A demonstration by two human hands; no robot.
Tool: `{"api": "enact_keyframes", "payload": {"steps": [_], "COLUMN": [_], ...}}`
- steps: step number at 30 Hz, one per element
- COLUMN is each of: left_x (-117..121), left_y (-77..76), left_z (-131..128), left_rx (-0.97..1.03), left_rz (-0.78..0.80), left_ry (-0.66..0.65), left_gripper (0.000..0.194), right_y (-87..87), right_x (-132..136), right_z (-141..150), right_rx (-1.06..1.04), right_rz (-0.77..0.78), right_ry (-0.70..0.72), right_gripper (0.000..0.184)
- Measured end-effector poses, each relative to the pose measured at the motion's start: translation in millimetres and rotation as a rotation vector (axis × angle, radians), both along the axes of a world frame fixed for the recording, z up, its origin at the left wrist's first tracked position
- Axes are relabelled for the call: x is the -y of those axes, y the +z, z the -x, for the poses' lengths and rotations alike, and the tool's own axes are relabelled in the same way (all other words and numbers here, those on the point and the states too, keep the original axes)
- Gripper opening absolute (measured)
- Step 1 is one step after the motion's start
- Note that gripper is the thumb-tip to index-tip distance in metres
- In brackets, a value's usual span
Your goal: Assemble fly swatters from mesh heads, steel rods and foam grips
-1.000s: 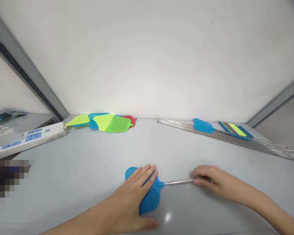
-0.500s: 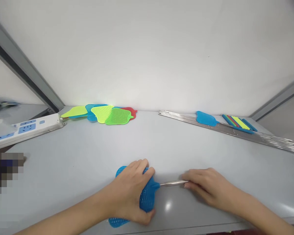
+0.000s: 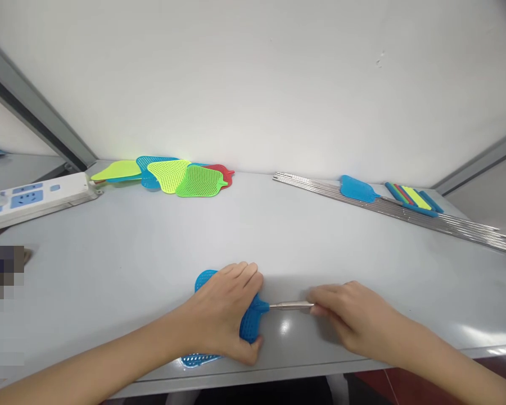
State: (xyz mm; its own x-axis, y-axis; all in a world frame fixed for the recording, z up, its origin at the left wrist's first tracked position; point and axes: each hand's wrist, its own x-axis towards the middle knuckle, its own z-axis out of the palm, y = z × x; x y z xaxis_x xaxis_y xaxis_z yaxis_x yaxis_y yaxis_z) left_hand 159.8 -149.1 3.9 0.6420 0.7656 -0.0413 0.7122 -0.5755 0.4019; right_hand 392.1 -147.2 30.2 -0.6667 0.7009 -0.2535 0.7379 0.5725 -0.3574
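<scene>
Near the table's front edge lies a blue perforated fly swatter head [image 3: 249, 327]. My left hand [image 3: 221, 312] is closed over it, thumb at the near side and fingers at the far side, hiding its middle. From the neck of the head a thin metal rod [image 3: 290, 305] runs to the right. The fingers of my right hand [image 3: 351, 314] pinch this rod, and its far end is hidden by that hand.
Against the wall at left lie several overlapping swatter heads [image 3: 200, 181] in green, yellow, blue and red. A bundle of metal rods [image 3: 312, 188] stretches along the right, under another blue swatter head [image 3: 358, 188] and coloured handles [image 3: 413, 198]. A white power strip [image 3: 63, 191] occupies the left edge.
The camera view has shifted, showing more of the table's front edge and the floor. Both hands keep their grips on the swatter head and rod.
</scene>
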Motion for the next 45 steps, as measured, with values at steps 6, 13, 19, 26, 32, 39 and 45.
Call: {"api": "enact_keyframes", "payload": {"steps": [6,13,19,26,32,39,45], "left_x": [-1,-2,-2,-4,-14,-22,-30], "left_y": [-1.0,-1.4,-1.2,2.2,9.3,10.9,15.7], "left_z": [1,2,3,4,4,16,22], "left_rx": [-0.014,-0.033,-0.026,-0.057,-0.026,0.034,0.555], "left_rz": [-0.021,-0.044,-0.072,-0.082,-0.041,-0.033,0.356], "left_ry": [-0.029,-0.056,-0.062,-0.089,-0.122,0.089,0.538], "left_gripper": [0.035,0.031,0.018,0.013,0.021,0.068,0.068], "right_y": [4.0,5.5,3.0,0.7,-5.3,-5.3,-9.7], "right_x": [0,-4,-12,-3,-9,-32,-38], "right_z": [6,9,9,9,3,-12,-26], "right_rx": [-0.045,-0.133,-0.156,-0.156,-0.149,-0.196,-0.327], "right_rz": [0.165,0.472,0.623,0.297,0.064,0.113,0.131], "right_ry": [-0.101,-0.244,-0.253,-0.158,-0.085,-0.108,-0.193], "right_gripper": [0.022,0.027,0.026,0.028,0.026,0.027,0.027]}}
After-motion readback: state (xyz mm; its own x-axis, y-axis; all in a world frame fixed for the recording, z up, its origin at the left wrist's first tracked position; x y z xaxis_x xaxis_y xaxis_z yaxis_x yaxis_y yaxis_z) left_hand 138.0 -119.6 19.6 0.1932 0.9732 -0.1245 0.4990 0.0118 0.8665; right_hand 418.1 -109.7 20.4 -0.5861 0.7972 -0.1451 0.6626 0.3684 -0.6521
